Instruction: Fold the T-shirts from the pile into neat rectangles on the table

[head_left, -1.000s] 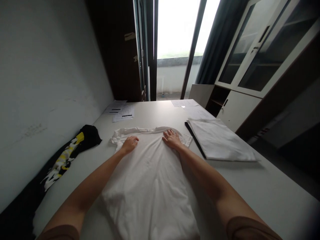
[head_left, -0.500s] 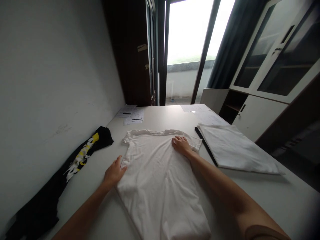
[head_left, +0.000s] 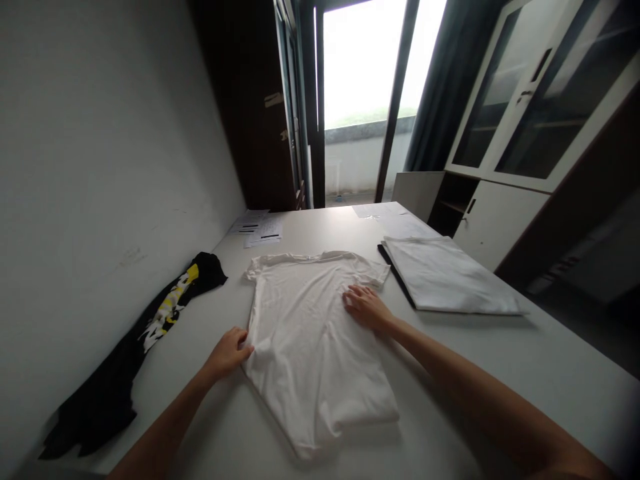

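White short-sleeved T-shirt of thin, soft fabric point(head_left: 305, 327): spread out flat, creased through the body
Place: left of the flat, folded white cloth point(head_left: 450, 277)
Nearer sleeve point(head_left: 373, 270): reaching close to that cloth
Other sleeve point(head_left: 253, 268): rumpled
Neckline point(head_left: 306, 258): round
Hem point(head_left: 345, 432): uneven, drawn to a point at the corner farther from the cloth

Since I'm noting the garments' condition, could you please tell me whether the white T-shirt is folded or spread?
Spread, though wrinkled: the white T-shirt lies with its neckline and both sleeves showing.
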`<action>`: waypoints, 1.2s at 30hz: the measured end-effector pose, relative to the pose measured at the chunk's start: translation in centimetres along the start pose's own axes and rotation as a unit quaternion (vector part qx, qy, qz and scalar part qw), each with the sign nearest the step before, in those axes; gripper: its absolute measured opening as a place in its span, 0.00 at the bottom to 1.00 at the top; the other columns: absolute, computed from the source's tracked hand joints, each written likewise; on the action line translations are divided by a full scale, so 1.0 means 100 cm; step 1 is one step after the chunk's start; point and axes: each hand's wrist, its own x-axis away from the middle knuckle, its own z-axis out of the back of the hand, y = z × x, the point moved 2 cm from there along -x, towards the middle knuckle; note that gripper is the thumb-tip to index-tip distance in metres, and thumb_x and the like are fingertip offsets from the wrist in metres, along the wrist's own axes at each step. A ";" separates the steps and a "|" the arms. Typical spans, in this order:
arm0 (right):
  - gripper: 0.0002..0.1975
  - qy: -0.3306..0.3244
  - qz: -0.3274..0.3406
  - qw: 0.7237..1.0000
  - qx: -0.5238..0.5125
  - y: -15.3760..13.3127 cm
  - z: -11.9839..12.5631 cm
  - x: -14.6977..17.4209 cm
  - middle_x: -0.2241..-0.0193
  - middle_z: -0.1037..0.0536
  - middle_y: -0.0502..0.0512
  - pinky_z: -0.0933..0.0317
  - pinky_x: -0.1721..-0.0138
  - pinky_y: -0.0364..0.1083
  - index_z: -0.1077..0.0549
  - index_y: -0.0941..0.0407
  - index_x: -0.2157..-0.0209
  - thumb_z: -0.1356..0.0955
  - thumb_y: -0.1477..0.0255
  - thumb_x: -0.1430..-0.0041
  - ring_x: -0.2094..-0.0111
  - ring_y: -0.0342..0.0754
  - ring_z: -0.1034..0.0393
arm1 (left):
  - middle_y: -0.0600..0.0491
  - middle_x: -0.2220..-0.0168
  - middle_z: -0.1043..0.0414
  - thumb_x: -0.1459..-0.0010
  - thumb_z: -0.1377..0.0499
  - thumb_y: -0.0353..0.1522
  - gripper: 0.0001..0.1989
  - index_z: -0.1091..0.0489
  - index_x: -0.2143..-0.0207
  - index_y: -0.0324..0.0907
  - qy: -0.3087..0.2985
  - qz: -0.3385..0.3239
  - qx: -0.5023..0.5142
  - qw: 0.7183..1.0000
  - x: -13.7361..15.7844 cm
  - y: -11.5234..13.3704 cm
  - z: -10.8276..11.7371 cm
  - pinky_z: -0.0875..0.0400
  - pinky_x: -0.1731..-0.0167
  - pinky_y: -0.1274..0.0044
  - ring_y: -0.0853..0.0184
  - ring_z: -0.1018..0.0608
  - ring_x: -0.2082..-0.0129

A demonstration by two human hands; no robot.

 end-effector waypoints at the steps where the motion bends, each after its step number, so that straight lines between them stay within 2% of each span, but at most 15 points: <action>1: 0.20 0.000 0.008 1.000 -0.007 -0.003 -0.001 0.010 0.35 0.33 0.60 0.57 0.32 0.57 0.27 0.50 0.41 0.35 0.64 0.32 0.34 0.57 0.43 | 0.50 0.65 0.27 0.52 0.36 0.43 0.13 0.29 0.71 0.44 -0.002 -0.002 0.045 0.999 0.004 0.004 0.001 0.31 0.61 0.73 0.57 0.25 0.61; 5: 0.21 0.001 0.005 0.999 -0.031 -0.011 -0.003 0.035 0.35 0.34 0.58 0.54 0.32 0.56 0.29 0.48 0.39 0.35 0.63 0.32 0.33 0.56 0.43 | 0.50 0.61 0.25 0.48 0.36 0.49 0.20 0.28 0.63 0.43 -0.078 0.002 0.257 0.963 0.021 0.029 0.001 0.28 0.56 0.73 0.58 0.23 0.58; 8: 0.21 0.017 -0.001 0.999 -0.043 -0.012 -0.001 0.039 0.35 0.33 0.57 0.53 0.32 0.56 0.28 0.48 0.40 0.35 0.64 0.33 0.32 0.55 0.44 | 0.51 0.64 0.25 0.49 0.34 0.50 0.21 0.29 0.64 0.43 -0.093 -0.012 0.324 0.941 0.033 0.041 -0.005 0.28 0.57 0.73 0.61 0.24 0.61; 10: 0.20 0.027 0.001 0.998 -0.049 -0.012 0.001 0.039 0.35 0.33 0.57 0.53 0.32 0.57 0.28 0.48 0.41 0.35 0.64 0.33 0.33 0.55 0.44 | 0.52 0.68 0.28 0.49 0.34 0.51 0.22 0.30 0.67 0.43 -0.042 -0.020 0.320 0.946 0.040 0.038 -0.010 0.28 0.62 0.74 0.62 0.25 0.65; 14: 0.21 0.033 0.004 0.998 -0.060 -0.011 0.000 0.039 0.35 0.33 0.57 0.54 0.32 0.56 0.28 0.48 0.41 0.35 0.64 0.33 0.32 0.54 0.44 | 0.55 0.71 0.32 0.44 0.38 0.52 0.21 0.35 0.70 0.45 0.124 -0.021 0.258 0.958 0.050 0.021 -0.011 0.29 0.65 0.75 0.63 0.27 0.68; 17: 0.21 0.035 0.005 0.998 -0.057 -0.009 -0.003 0.038 0.35 0.33 0.57 0.54 0.32 0.56 0.28 0.48 0.40 0.35 0.63 0.33 0.33 0.54 0.43 | 0.54 0.69 0.31 0.40 0.44 0.55 0.22 0.35 0.67 0.46 0.185 0.013 0.206 0.961 0.054 0.011 -0.005 0.29 0.64 0.74 0.61 0.26 0.66; 19: 0.21 0.033 0.001 0.998 -0.055 -0.007 -0.004 0.038 0.35 0.33 0.57 0.54 0.32 0.56 0.28 0.48 0.41 0.35 0.63 0.33 0.33 0.54 0.43 | 0.54 0.72 0.31 0.41 0.46 0.57 0.24 0.36 0.69 0.46 0.191 0.044 0.177 0.965 0.053 0.006 0.001 0.29 0.66 0.74 0.61 0.26 0.68; 21: 0.21 0.032 -0.003 0.998 -0.054 -0.007 -0.005 0.038 0.35 0.33 0.56 0.53 0.32 0.56 0.28 0.47 0.41 0.35 0.63 0.33 0.33 0.54 0.42 | 0.54 0.74 0.31 0.46 0.44 0.60 0.26 0.37 0.72 0.46 0.150 0.068 0.179 0.970 0.052 0.002 0.009 0.29 0.68 0.73 0.60 0.26 0.70; 23: 0.21 0.033 0.000 0.998 -0.053 -0.007 -0.005 0.038 0.35 0.33 0.56 0.53 0.32 0.56 0.28 0.47 0.41 0.34 0.64 0.34 0.33 0.54 0.42 | 0.53 0.73 0.28 0.52 0.39 0.59 0.27 0.31 0.70 0.45 0.070 0.083 0.223 0.969 0.054 -0.003 0.015 0.28 0.68 0.72 0.59 0.24 0.70; 25: 0.21 0.037 0.005 0.998 -0.051 -0.008 -0.003 0.038 0.36 0.32 0.56 0.52 0.33 0.55 0.27 0.47 0.41 0.34 0.64 0.34 0.33 0.54 0.42 | 0.51 0.72 0.24 0.52 0.37 0.58 0.30 0.25 0.57 0.45 -0.010 0.098 0.269 0.958 0.060 -0.006 0.021 0.26 0.68 0.71 0.57 0.21 0.69; 27: 0.21 0.038 0.009 0.998 -0.047 -0.009 -0.002 0.039 0.36 0.32 0.56 0.52 0.33 0.55 0.27 0.47 0.41 0.35 0.63 0.33 0.34 0.54 0.41 | 0.51 0.71 0.22 0.49 0.37 0.55 0.36 0.29 0.42 0.48 -0.062 0.114 0.284 0.950 0.071 -0.007 0.025 0.25 0.68 0.69 0.55 0.20 0.69; 29: 0.21 0.037 0.010 0.998 -0.042 -0.011 0.000 0.040 0.36 0.32 0.57 0.52 0.33 0.54 0.27 0.49 0.41 0.36 0.63 0.32 0.34 0.55 0.41 | 0.49 0.66 0.20 0.50 0.34 0.52 0.41 0.34 0.35 0.50 -0.082 0.102 0.271 0.954 0.081 -0.004 0.026 0.23 0.63 0.67 0.53 0.18 0.63; 30: 0.21 0.034 0.010 0.999 -0.040 -0.012 0.001 0.040 0.36 0.32 0.58 0.52 0.33 0.54 0.27 0.50 0.41 0.36 0.63 0.32 0.34 0.55 0.41 | 0.48 0.59 0.19 0.52 0.32 0.50 0.42 0.34 0.35 0.50 -0.078 0.083 0.258 0.959 0.086 -0.001 0.026 0.23 0.58 0.66 0.51 0.18 0.57; 33: 0.21 0.015 0.005 0.999 -0.039 -0.015 0.003 0.040 0.35 0.33 0.58 0.53 0.33 0.52 0.28 0.51 0.40 0.36 0.63 0.32 0.33 0.55 0.44 | 0.50 0.42 0.26 0.52 0.30 0.45 0.38 0.31 0.37 0.52 -0.063 0.017 0.214 0.975 0.095 0.010 0.024 0.33 0.40 0.63 0.50 0.28 0.39; 36: 0.22 -0.001 -0.011 0.999 -0.031 -0.018 0.005 0.040 0.35 0.34 0.58 0.55 0.33 0.52 0.29 0.51 0.39 0.36 0.64 0.32 0.32 0.54 0.47 | 0.52 0.41 0.27 0.46 0.35 0.45 0.28 0.25 0.42 0.51 -0.081 0.017 0.193 0.978 0.098 0.017 0.026 0.38 0.36 0.63 0.52 0.29 0.37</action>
